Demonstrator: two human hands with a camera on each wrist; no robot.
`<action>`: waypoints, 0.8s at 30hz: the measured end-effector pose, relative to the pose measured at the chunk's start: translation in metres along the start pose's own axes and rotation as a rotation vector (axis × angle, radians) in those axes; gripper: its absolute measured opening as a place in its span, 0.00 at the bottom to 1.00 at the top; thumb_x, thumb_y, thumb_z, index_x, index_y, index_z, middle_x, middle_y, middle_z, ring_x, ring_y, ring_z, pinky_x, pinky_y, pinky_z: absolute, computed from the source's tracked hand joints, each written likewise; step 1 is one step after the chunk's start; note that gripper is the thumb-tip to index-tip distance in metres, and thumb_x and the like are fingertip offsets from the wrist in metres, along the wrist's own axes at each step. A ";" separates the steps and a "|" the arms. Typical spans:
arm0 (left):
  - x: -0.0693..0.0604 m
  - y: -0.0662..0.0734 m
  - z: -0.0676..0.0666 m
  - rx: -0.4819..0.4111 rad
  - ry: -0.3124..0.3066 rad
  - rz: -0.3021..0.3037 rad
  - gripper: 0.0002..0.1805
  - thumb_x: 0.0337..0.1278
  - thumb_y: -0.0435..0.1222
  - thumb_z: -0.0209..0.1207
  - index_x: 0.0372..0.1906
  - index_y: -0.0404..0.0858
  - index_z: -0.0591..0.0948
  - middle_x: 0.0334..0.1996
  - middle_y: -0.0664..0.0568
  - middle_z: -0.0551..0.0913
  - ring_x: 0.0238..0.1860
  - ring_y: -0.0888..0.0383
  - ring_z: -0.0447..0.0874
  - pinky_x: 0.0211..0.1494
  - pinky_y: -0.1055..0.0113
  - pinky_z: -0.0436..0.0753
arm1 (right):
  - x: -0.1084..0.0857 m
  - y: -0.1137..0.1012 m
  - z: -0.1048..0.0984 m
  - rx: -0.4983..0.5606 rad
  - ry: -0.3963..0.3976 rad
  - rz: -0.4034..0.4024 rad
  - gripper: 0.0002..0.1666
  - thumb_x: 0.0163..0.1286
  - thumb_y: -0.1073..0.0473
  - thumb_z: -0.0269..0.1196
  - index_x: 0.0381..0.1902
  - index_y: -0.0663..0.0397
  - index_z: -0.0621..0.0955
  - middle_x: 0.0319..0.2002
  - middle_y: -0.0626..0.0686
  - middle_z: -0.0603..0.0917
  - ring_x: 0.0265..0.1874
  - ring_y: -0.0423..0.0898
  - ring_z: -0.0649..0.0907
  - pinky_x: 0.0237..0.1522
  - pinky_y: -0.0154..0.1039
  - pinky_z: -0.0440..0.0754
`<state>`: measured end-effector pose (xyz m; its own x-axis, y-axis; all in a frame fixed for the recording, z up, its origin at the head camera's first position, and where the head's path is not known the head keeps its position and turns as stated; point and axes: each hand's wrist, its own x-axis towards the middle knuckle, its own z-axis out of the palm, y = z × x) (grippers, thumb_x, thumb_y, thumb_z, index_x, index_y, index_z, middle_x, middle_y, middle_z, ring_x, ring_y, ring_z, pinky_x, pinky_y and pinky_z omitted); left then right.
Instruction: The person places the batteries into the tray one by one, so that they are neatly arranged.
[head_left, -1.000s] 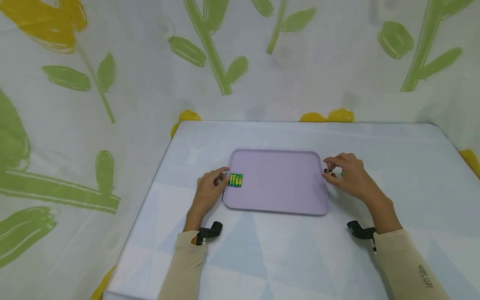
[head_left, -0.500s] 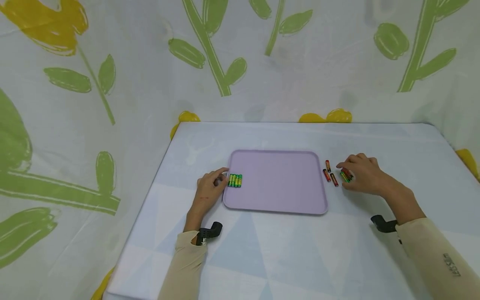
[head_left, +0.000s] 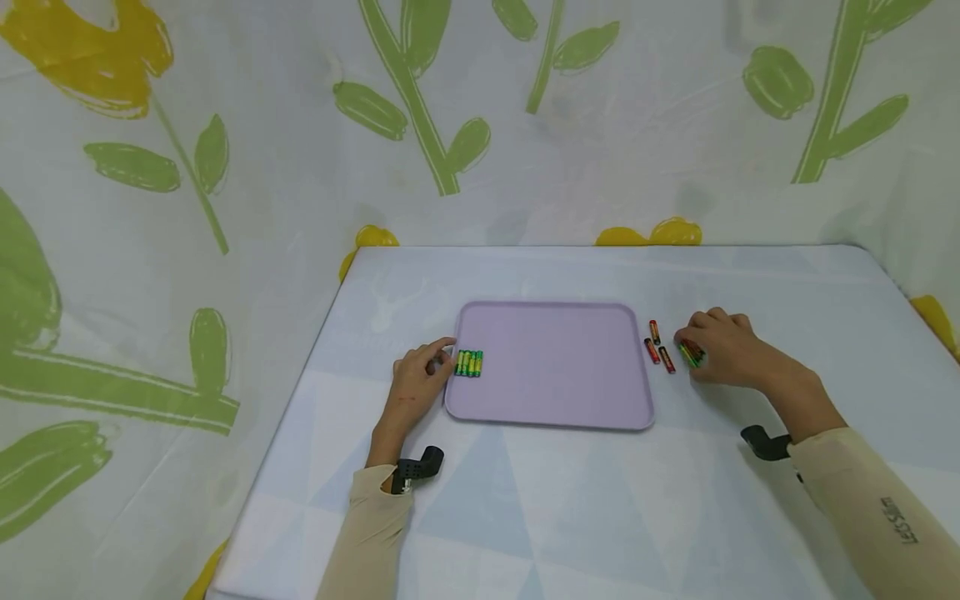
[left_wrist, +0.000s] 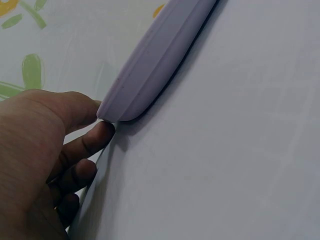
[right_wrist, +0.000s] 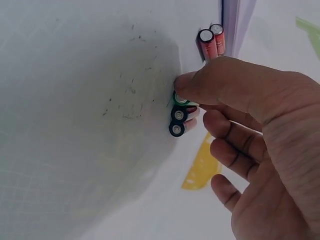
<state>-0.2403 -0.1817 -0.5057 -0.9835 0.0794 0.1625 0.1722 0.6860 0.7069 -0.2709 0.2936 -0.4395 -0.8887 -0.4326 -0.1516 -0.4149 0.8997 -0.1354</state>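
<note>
My left hand (head_left: 417, 382) pinches the left rim of the lilac tray (head_left: 558, 362); in the left wrist view, thumb and index finger of the hand (left_wrist: 55, 145) meet at the tray's edge (left_wrist: 155, 60). Several green-yellow batteries (head_left: 469, 363) lie side by side inside the tray's left edge. To the right of the tray, my right hand (head_left: 727, 350) pinches a green battery (head_left: 688, 356). The right wrist view shows the thumb of that hand (right_wrist: 265, 110) on the green battery (right_wrist: 180, 98), with two dark-ended red batteries (right_wrist: 177, 129) beside it.
Three loose red-black batteries (head_left: 667, 359) lie between the tray's right edge and my right hand. The table (head_left: 585, 508) has a pale patterned cover, and a flower-printed sheet (head_left: 285, 125) hangs behind it.
My right hand has moved right, from the red batteries near the tray to the green one, uncovering three red batteries. My left hand has stayed at the tray rim.
</note>
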 end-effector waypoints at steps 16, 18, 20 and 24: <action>0.000 -0.001 0.000 -0.002 0.007 0.013 0.18 0.70 0.40 0.59 0.62 0.49 0.81 0.34 0.57 0.81 0.37 0.55 0.71 0.53 0.53 0.61 | -0.006 0.000 -0.002 -0.015 0.018 0.014 0.26 0.52 0.56 0.76 0.49 0.59 0.84 0.44 0.59 0.78 0.51 0.64 0.71 0.51 0.66 0.64; 0.000 -0.001 0.000 0.002 0.011 0.020 0.18 0.69 0.40 0.59 0.61 0.48 0.81 0.34 0.57 0.81 0.36 0.55 0.71 0.52 0.53 0.62 | -0.007 -0.003 -0.002 0.005 0.039 0.022 0.27 0.53 0.55 0.76 0.50 0.60 0.84 0.45 0.59 0.78 0.52 0.64 0.71 0.51 0.65 0.63; 0.000 -0.001 0.001 0.006 0.015 0.023 0.18 0.69 0.40 0.59 0.61 0.48 0.82 0.34 0.57 0.82 0.36 0.55 0.71 0.52 0.52 0.62 | -0.008 -0.007 -0.002 0.026 0.066 0.024 0.27 0.54 0.55 0.75 0.50 0.61 0.84 0.45 0.59 0.78 0.52 0.64 0.70 0.50 0.64 0.63; 0.000 0.000 0.001 -0.001 0.013 0.013 0.18 0.69 0.40 0.59 0.61 0.48 0.82 0.34 0.57 0.82 0.36 0.56 0.71 0.51 0.54 0.62 | -0.010 -0.014 -0.002 0.070 0.130 0.014 0.29 0.55 0.54 0.74 0.52 0.62 0.83 0.46 0.61 0.78 0.53 0.63 0.70 0.51 0.63 0.63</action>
<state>-0.2404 -0.1813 -0.5061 -0.9803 0.0788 0.1812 0.1853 0.6845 0.7051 -0.2571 0.2856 -0.4339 -0.9141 -0.4045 -0.0267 -0.3912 0.8976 -0.2031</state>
